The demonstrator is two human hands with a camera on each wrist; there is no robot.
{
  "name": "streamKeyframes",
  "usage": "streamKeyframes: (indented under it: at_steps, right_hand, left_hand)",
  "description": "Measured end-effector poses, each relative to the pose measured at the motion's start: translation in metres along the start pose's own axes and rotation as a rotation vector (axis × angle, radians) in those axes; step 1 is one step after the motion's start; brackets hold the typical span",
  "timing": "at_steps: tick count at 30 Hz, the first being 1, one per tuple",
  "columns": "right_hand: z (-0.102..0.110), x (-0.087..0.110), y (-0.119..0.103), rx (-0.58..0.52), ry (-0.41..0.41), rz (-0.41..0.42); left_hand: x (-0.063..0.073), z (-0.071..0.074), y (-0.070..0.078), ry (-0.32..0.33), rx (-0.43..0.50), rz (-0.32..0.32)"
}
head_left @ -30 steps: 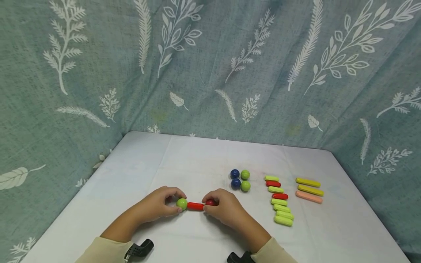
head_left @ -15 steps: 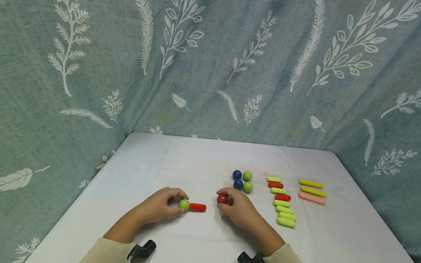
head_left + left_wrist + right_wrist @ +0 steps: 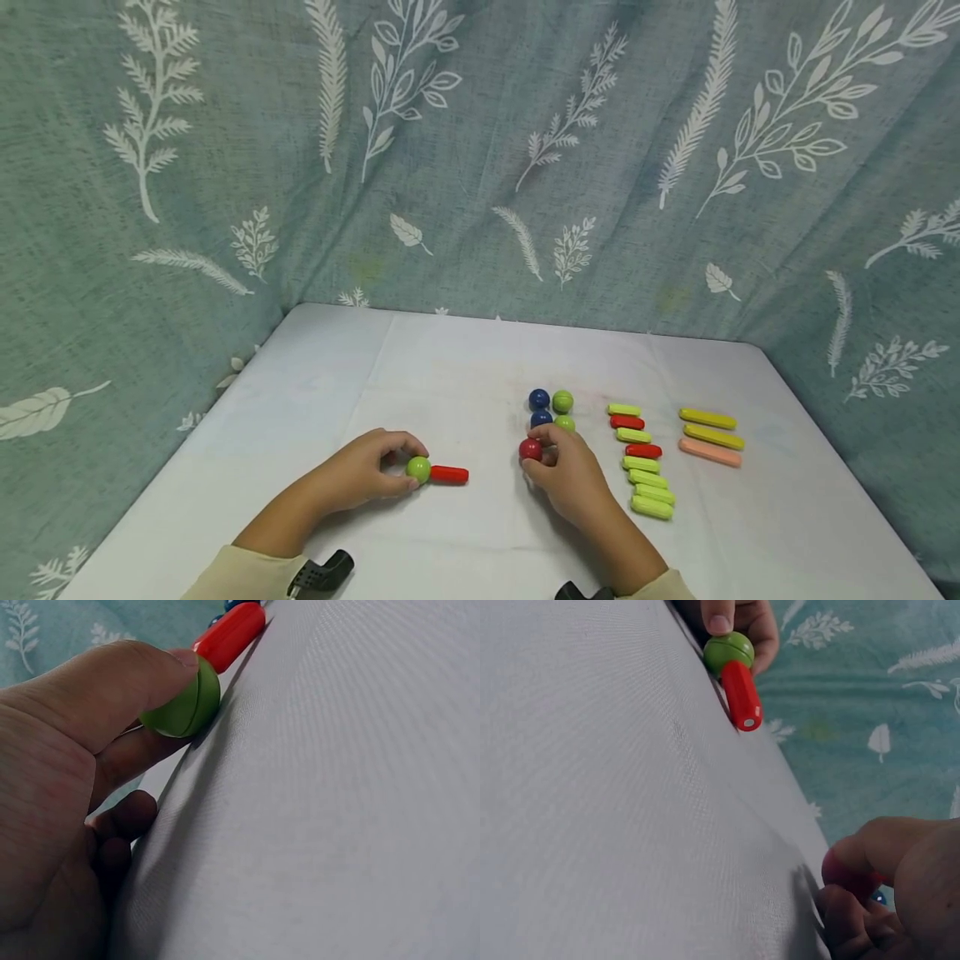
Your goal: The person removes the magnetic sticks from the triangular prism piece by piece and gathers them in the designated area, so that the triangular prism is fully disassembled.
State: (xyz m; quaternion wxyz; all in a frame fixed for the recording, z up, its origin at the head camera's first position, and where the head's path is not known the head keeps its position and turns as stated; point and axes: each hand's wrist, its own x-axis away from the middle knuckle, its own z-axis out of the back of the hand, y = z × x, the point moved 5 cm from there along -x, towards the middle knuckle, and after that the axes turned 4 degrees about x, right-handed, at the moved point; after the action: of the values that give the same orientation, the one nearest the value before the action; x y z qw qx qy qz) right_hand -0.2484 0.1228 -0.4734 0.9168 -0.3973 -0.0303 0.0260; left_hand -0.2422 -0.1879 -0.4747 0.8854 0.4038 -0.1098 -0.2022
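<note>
Between thumb and forefinger my left hand (image 3: pixel 371 469) pinches a green ball (image 3: pixel 418 469), low over the white table. A short red stick (image 3: pixel 449 475) is joined end-on to that ball and points right; in the right wrist view its free end shows a pale round tip. My right hand (image 3: pixel 567 471) pinches a dark red ball (image 3: pixel 530 450), apart from the stick and just in front of the blue balls (image 3: pixel 539 400) and green balls (image 3: pixel 562 402). Its fingers partly cover the nearer green ball. In the left wrist view the thumb overlaps the held green ball (image 3: pixel 184 709).
Right of the balls lies a column of short yellow-green sticks (image 3: pixel 642 477) and red sticks (image 3: pixel 643 451). Farther right are longer yellow sticks (image 3: pixel 707 417) and a peach stick (image 3: pixel 709 452). A leaf-patterned curtain (image 3: pixel 450 167) hangs behind the white table (image 3: pixel 442 358).
The right hand has drawn the red ball away from the red stick, rightward toward the blue and green balls. The left hand keeps its pinch on the green ball in nearly the same place.
</note>
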Motion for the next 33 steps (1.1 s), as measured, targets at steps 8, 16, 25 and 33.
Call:
streamKeyframes:
  at_steps: [8,16,25,33]
  right_hand:
    - [0.004,0.001,0.001,0.057,0.088,0.018]
    - [0.003,0.001,0.000,0.069,0.092,0.017]
    - [0.007,0.008,-0.009,0.010,0.169,0.026]
    - [-0.004,0.019,-0.027,-0.110,0.009,0.151]
  left_hand:
    - [0.000,-0.001,-0.001,0.001,0.006,0.006]
    - [0.000,-0.001,-0.005,0.000,0.002,0.021]
    - [0.000,-0.002,-0.004,-0.003,-0.007,0.015]
    - [-0.001,-0.001,0.000,0.005,-0.056,-0.034]
